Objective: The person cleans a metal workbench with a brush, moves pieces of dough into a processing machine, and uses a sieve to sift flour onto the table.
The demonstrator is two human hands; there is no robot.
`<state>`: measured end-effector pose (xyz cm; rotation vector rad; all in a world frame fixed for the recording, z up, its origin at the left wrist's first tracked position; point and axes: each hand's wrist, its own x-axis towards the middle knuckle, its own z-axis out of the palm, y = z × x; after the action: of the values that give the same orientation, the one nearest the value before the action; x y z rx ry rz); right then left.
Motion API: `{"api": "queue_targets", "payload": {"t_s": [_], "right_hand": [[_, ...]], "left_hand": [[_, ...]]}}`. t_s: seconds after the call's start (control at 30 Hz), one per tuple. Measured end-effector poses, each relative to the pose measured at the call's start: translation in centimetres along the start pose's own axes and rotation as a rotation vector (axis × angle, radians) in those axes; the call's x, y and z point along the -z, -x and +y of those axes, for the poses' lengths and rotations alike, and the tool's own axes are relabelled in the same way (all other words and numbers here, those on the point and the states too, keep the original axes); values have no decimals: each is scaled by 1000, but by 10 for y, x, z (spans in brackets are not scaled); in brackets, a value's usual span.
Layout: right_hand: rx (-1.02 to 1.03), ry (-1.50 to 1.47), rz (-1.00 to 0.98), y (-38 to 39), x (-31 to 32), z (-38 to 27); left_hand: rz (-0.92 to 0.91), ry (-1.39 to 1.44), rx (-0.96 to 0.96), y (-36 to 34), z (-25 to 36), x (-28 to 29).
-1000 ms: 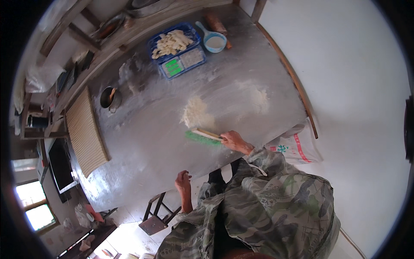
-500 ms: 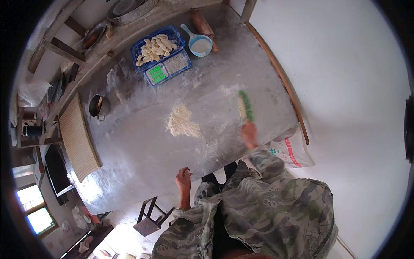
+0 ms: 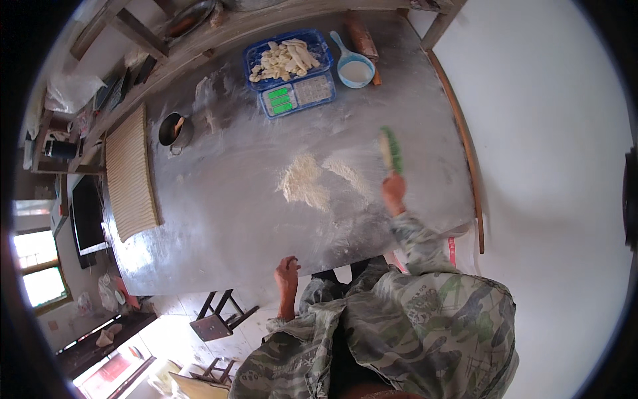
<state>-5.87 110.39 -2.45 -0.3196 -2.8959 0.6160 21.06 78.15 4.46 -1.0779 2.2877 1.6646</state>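
Note:
A brush (image 3: 392, 151) with green bristles is gripped in my right hand (image 3: 393, 188), over the right part of the grey tabletop (image 3: 226, 233). Its far end is blurred by motion. Left of it lies a heap of pale flour (image 3: 302, 183), with a second, thinner streak of flour (image 3: 347, 174) between heap and brush. My left hand (image 3: 287, 265) rests at the table's near edge, its fingers curled in, with nothing visible in them.
At the back stand a scale (image 3: 299, 93) with dough pieces (image 3: 286, 60) in its blue tray, a blue dipper (image 3: 355, 71) with white contents and a rolling pin (image 3: 361, 38). A metal pot (image 3: 175, 132) and slatted mat (image 3: 131, 176) lie left. A wooden strip (image 3: 458, 126) edges the right.
My right hand and the brush have moved slightly, and a separate flour streak now lies right of the heap. The view has shifted, so the tabletop appears turned. My left hand stays put.

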Motion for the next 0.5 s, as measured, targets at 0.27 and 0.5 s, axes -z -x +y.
{"api": "queue_targets", "payload": {"t_s": [0.27, 0.5], "right_hand": [[448, -257, -147, 27, -5, -139], [582, -142, -145, -55, -56, -164]], "left_hand": [[106, 95, 65, 7, -8, 25], [105, 75, 38, 11, -48, 55]]}}
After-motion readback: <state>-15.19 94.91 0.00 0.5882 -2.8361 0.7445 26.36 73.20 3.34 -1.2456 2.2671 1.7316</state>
